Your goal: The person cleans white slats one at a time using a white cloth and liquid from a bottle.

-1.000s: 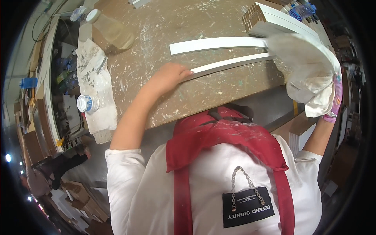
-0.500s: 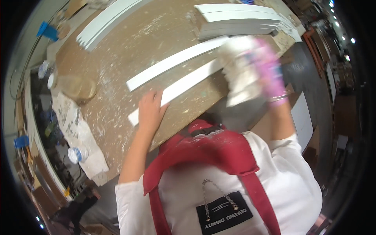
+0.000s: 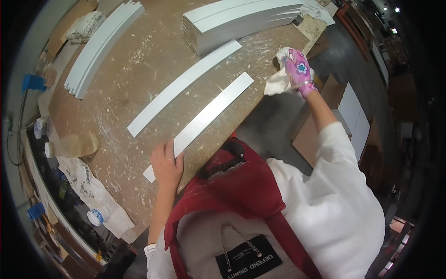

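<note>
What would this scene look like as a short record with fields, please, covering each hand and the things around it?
Left hand: bare, laid over the near white strip towards its lower-left end
Right hand: in a pink patterned glove, holding a pale cloth by the table's edge
Second white strip: on the table, beyond the near one, a gap between
Far side: stack of white boards
Upper left: grooved white pieces
Left side: bottle; white-and-blue cup on a stained sheet
</note>
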`<move>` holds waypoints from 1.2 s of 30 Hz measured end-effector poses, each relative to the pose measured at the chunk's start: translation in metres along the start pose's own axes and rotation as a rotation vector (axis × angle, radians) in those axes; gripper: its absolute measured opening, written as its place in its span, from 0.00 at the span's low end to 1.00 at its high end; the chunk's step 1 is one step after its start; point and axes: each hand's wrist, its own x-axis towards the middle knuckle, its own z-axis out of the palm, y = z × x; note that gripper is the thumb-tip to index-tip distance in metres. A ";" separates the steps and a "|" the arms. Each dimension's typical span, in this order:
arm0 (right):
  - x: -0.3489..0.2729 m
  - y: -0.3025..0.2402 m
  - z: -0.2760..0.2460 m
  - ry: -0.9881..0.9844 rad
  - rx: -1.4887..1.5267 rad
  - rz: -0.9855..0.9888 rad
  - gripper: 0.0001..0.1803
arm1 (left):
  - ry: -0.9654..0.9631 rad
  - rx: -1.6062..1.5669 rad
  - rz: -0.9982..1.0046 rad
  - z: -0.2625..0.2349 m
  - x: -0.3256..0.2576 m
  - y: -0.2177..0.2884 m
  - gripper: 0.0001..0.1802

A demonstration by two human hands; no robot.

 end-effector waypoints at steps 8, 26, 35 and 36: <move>-0.047 -0.046 0.077 -0.097 -0.645 -0.628 0.16 | -0.056 -0.006 -0.026 -0.002 0.003 -0.001 0.28; -0.130 -0.219 0.144 -0.413 -0.005 -0.886 0.18 | -0.052 -0.102 -0.138 -0.031 -0.042 -0.040 0.25; -0.083 -0.189 0.142 -0.348 0.103 -1.104 0.16 | -0.067 0.045 -0.172 -0.055 -0.038 -0.043 0.26; -0.070 -0.167 0.124 -0.297 0.065 -0.896 0.15 | -0.070 0.033 -0.189 -0.059 -0.046 -0.048 0.26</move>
